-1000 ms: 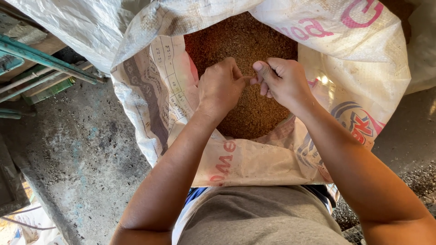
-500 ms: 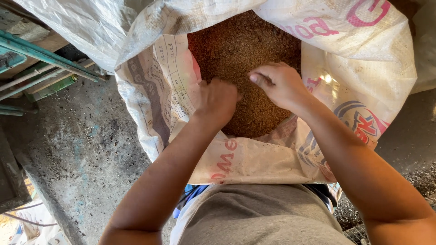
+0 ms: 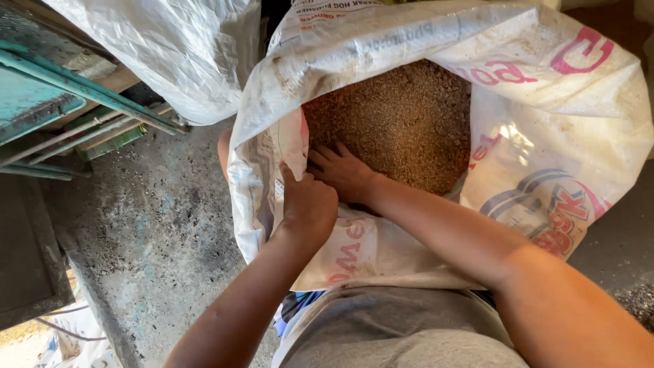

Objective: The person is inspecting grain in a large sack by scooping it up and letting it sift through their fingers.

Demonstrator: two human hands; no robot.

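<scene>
Both hands have shifted toward the sack's near-left edge since half a second ago, when they sat higher over the middle of the feed with the right hand out to the right. Now the left hand [image 3: 310, 204] is closed in a loose fist at the rim of the open white woven sack [image 3: 558, 123], its fingers curled against the folded-over cloth; whether cloth is actually pinched inside the fist cannot be told. Just beyond its knuckles and touching them lies the right hand [image 3: 344, 172], reaching across from the right with fingers spread flat and pointing left, pressed on the brown granular feed [image 3: 402, 116] right where it meets the inside wall of the sack; it grips nothing that shows. The feed fills the sack's mouth beyond and to the right of both hands. Below the wrists, the sack's front wall with red print runs down to the person's grey shirt [image 3: 402, 334]. Left of the left forearm is bare, dusty concrete floor [image 3: 150, 232], farther left a teal-painted wooden frame [image 3: 61, 88], and beyond the left hand another pale sack [image 3: 177, 48] leans over that frame.
</scene>
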